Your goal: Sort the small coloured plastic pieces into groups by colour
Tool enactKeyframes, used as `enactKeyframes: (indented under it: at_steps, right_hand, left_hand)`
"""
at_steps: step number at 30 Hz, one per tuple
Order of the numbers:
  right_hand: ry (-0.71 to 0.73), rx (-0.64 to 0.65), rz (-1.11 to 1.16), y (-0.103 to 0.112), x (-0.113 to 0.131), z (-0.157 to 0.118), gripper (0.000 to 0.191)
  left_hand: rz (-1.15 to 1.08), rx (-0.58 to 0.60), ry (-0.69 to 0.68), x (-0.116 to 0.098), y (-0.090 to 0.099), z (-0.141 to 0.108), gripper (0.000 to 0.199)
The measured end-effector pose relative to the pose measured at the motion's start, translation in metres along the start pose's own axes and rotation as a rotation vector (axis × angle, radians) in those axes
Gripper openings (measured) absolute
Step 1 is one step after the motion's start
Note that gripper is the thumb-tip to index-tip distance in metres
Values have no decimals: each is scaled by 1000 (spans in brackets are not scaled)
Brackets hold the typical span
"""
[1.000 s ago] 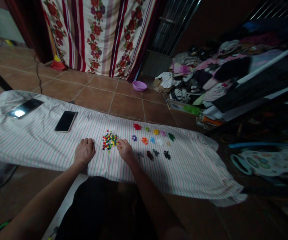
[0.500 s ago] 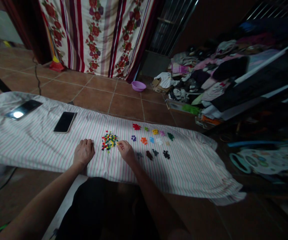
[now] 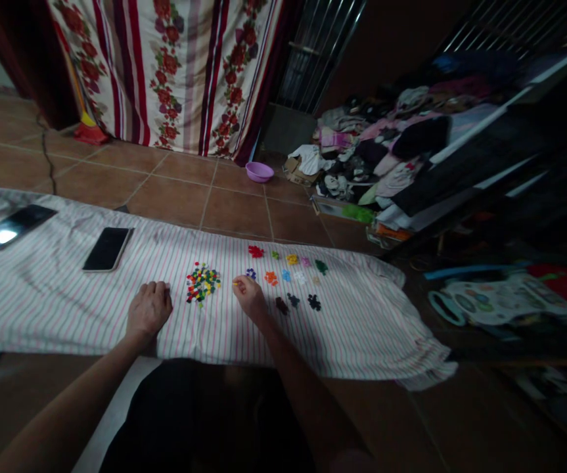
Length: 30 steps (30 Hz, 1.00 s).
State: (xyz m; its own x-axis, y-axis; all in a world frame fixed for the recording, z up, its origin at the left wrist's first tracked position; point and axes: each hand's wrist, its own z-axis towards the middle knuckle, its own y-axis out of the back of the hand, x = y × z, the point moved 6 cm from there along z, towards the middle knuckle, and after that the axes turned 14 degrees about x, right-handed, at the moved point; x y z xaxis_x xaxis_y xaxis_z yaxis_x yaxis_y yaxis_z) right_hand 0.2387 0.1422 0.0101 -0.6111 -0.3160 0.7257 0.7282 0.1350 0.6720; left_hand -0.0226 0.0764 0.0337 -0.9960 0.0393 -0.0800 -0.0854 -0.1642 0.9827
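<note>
My right hand (image 3: 249,295) is closed in a pinch on a small yellow piece (image 3: 236,283), just above the striped cloth. It is between a mixed heap of tiny coloured pieces (image 3: 203,284) and several small one-colour piles. Under its fingertips' far side lies the dark blue pile (image 3: 250,272), partly covered. To the left of the mixed heap, my left hand (image 3: 149,309) rests palm down on the cloth, its fingers curled in; nothing shows in it. Near the right hand are the orange pile (image 3: 271,278), the red pile (image 3: 255,251), the yellow pile (image 3: 292,259) and the brown pile (image 3: 282,305).
Further right sit a dark green pile (image 3: 321,267) and a black pile (image 3: 314,302). Two phones lie at the left, one a black-screened phone (image 3: 108,249). A purple basin (image 3: 259,172) stands on the tiled floor beyond, near heaped clothes (image 3: 372,151).
My right hand has drawn away from the mixed heap toward the sorted piles, carrying the yellow piece. My left hand stays resting on the cloth. The whole view has shifted slightly.
</note>
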Motion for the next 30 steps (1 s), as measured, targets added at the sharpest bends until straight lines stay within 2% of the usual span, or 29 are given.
enactKeyframes:
  at_steps: [4, 11, 17, 24, 30]
  right_hand:
    - [-5, -34, -16, 18, -8, 1, 13]
    - [-18, -121, -82, 66, -22, 1, 20]
    - [-163, -212, -113, 101, -51, 0, 20]
    - [-203, -277, -165, 135, -82, 6, 19]
    - [-388, -280, -338, 154, -107, 13, 18]
  left_hand:
    - [-26, 5, 11, 1, -1, -1, 25]
    - [14, 10, -9, -1, 0, -1, 27]
    - [57, 17, -14, -2, -1, -1, 26]
    - [89, 10, 6, -1, -3, -1, 26]
    - [66, 3, 3, -2, 0, -1, 26]
